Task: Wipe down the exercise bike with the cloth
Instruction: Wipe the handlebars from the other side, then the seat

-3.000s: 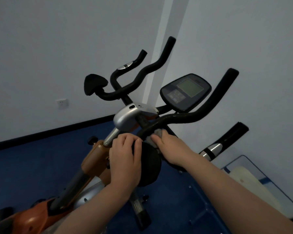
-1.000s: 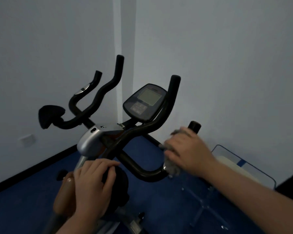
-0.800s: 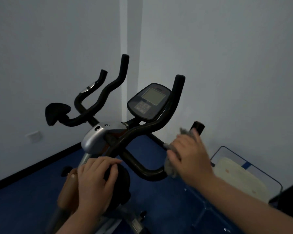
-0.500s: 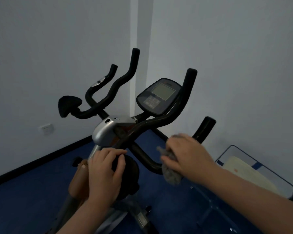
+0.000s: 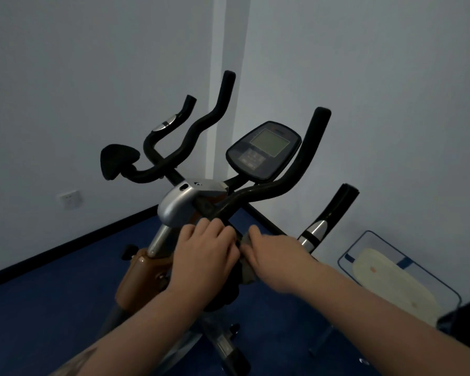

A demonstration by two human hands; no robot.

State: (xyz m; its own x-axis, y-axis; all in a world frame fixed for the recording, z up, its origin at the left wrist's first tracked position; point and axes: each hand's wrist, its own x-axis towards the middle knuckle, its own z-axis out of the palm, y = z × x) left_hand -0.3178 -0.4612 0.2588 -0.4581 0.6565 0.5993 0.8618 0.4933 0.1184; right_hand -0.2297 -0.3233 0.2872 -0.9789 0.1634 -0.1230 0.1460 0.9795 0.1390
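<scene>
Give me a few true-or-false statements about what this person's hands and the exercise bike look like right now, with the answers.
1. The right hand holds a grey cloth against the bike's black bar. True.
2. The left hand is raised up to the display console. False: it rests low on a dark round pad near the silver stem cover.
3. The console's screen is blank. True.
4. The floor is red. False: it is dark blue.
5. The two hands are far apart. False: they sit close together, side by side.
</scene>
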